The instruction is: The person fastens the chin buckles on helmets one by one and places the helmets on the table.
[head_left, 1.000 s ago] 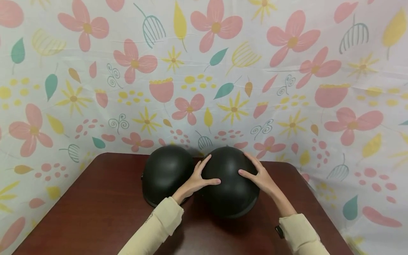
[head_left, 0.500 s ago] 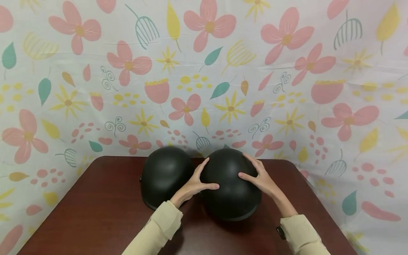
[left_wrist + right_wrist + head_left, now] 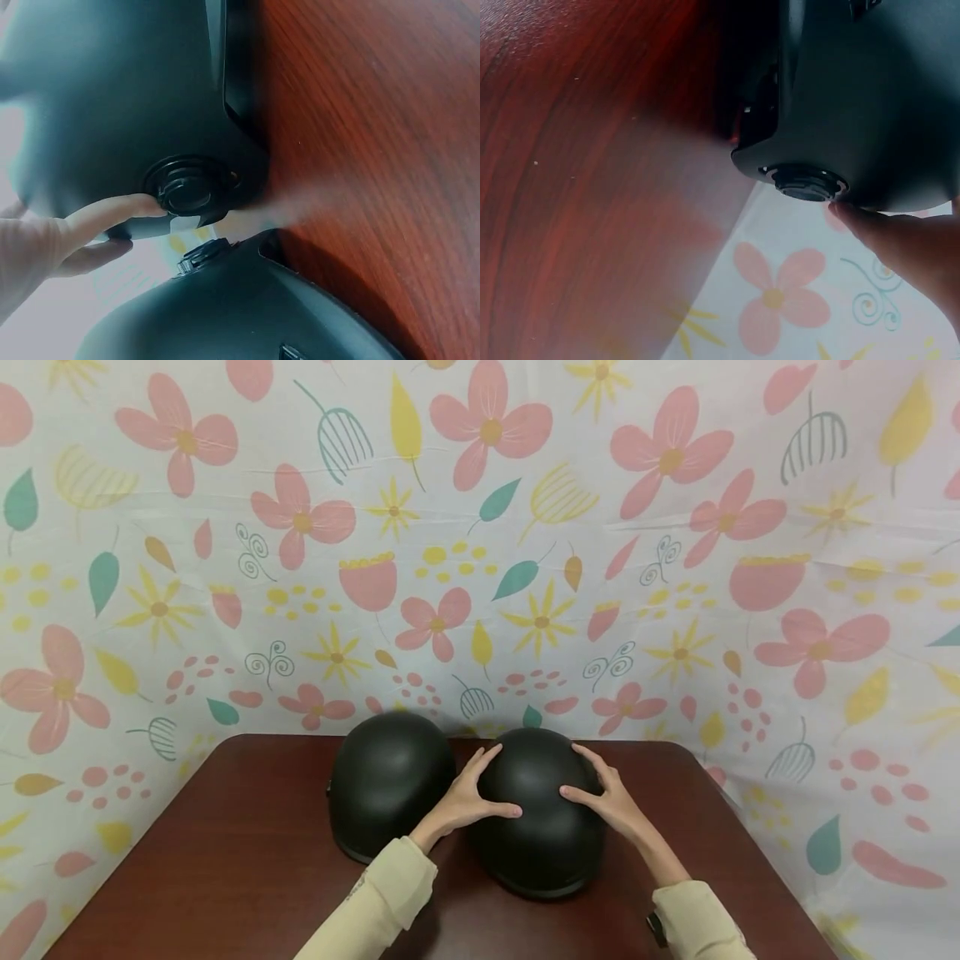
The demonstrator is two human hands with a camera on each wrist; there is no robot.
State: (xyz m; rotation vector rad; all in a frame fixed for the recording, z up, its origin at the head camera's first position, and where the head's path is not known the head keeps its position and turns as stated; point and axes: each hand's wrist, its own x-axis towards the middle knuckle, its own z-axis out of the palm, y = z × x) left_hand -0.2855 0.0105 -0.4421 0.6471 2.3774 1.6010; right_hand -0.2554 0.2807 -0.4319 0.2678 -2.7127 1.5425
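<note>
Two black helmets with smooth, rounded shells are at the far part of the table. My hands hold the right helmet (image 3: 540, 835) from both sides, thumbs on the shell facing me and fingers reaching round its flanks. My left hand (image 3: 463, 797) is in the gap between the helmets; in the left wrist view one fingertip lies at a round side knob (image 3: 187, 191). On the opposite flank is my right hand (image 3: 611, 795), a fingertip against the matching knob (image 3: 810, 184). The held helmet's rim is right at the tabletop. Untouched, the left helmet (image 3: 390, 781) stands beside it.
The reddish-brown wooden table (image 3: 225, 860) has rounded far corners. Right behind it hangs a white cloth (image 3: 450, 485) printed with flowers and leaves. A small dark object (image 3: 657, 930) shows at the right sleeve cuff.
Both hands have lowered the right helmet a little, and its shell sits more level than before. The left helmet has stayed in place; the head view has shifted slightly.
</note>
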